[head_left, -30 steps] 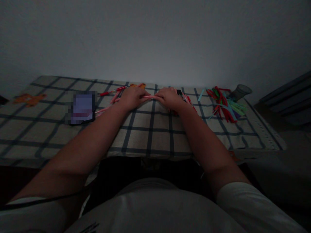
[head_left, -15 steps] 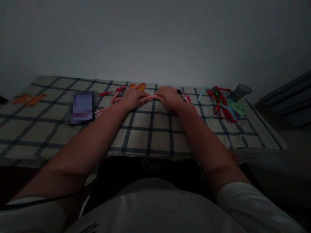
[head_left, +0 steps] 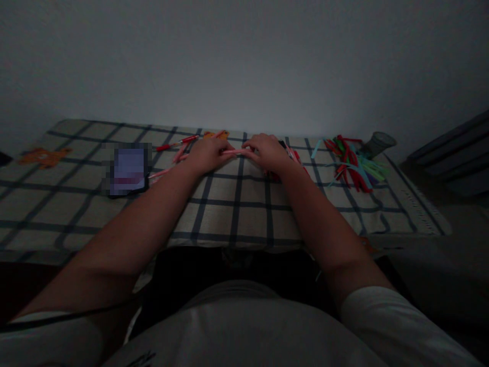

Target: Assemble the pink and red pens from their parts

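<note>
A thin pink strip [head_left: 232,152] runs level between my two hands, just above the checked tablecloth [head_left: 217,209]. My left hand [head_left: 208,154] is closed on its left part, thumb toward the middle. On the other end, the fingers of my right hand [head_left: 267,152] pinch the strip between thumb and fingertips. More pink strips [head_left: 181,152] lie left of my left hand and partly under it. Red and white pieces [head_left: 295,154] show beside my right hand, partly hidden by it. The dim light blurs the strip's exact make.
A phone or tablet [head_left: 130,171] with a lit screen stands at the left. Near the back lies a red pen [head_left: 178,143]. Coloured strips [head_left: 355,165] are heaped at the right by a tilted clear cup [head_left: 378,145]. An orange patterned shape [head_left: 44,157] is at far left.
The fingers of my right hand have shifted and lifted slightly on the pink strip. My left hand stays almost in place, and the objects on the table have not moved.
</note>
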The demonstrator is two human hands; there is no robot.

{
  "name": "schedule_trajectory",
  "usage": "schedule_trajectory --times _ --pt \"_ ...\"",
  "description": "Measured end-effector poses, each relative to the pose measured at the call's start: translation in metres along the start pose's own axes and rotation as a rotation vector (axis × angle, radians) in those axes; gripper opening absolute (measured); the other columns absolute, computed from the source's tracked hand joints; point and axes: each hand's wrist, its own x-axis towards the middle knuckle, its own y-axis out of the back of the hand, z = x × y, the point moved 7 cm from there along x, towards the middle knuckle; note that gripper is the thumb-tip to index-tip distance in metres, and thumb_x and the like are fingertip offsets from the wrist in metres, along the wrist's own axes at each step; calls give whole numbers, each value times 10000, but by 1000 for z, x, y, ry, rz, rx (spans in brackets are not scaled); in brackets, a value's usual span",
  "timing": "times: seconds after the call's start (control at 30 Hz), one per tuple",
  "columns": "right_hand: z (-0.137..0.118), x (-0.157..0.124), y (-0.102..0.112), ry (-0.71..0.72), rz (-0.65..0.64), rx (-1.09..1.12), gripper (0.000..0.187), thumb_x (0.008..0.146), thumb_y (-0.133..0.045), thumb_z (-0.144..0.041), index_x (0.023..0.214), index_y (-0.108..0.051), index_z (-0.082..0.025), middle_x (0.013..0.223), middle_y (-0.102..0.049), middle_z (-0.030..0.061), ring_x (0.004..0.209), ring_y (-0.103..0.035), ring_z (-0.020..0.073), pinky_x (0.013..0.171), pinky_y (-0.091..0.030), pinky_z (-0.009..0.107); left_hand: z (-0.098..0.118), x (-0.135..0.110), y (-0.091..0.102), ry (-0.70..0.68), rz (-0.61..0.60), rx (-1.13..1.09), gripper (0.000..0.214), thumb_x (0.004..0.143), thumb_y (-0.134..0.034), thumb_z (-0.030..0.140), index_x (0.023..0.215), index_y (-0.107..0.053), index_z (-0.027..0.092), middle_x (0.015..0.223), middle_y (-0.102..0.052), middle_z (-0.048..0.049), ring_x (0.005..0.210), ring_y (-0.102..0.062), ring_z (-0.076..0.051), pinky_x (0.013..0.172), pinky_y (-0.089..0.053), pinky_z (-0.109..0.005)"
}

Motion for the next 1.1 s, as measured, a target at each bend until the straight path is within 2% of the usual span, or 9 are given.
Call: schedule_trajectory --times 0.2,0.43,0.6,0.77,1.1 --pt "1 1 -6 -22 -98 -68 516 1224 -442 -462 1308 -863 -176 1304 -795 207 1226 -615 362 1031 -397 461 -2 2 2 42 6 3 454 1081 -677 633 1285 -899 293 1178 -876 -101 1130 -775 -300 937 -520 -359" --pt "1 3 -6 -10 -67 -85 476 1212 -465 -404 1289 -875 -174 1286 -805 208 1230 -633 367 1064 -432 499 3 0 4 19 -7 6 474 1111 -641 604 1350 -899 286 1240 -882 -133 1175 -779 -324 958 -538 -404" --pt "1 4 -6 -9 -91 -99 502 1214 -457 -424 1267 -875 -152 1267 -800 206 1180 -612 350 1033 -415 475 -1 2 0 -17 -6 10 496 1111 -624 615 1351 -890 272 1267 -887 -116 1197 -774 -310 1008 -523 -371" --pt "-1 3 -3 -3 -86 -103 506 1216 -457 -445 1260 -872 -159 1265 -796 197 1155 -604 341 1026 -402 461 -2 2 -4 4 -71 40 533 1129 -569 647 1366 -880 286 1324 -877 -107 1254 -768 -339 1042 -517 -385" --pt "3 4 -5 3 -53 -109 474 1206 -488 -445 1245 -876 -175 1231 -793 191 1137 -582 341 1013 -386 465 -1 -1 -5 -26 -86 33 555 1141 -525 643 1412 -865 298 1310 -876 -95 1242 -774 -340 1050 -517 -401"
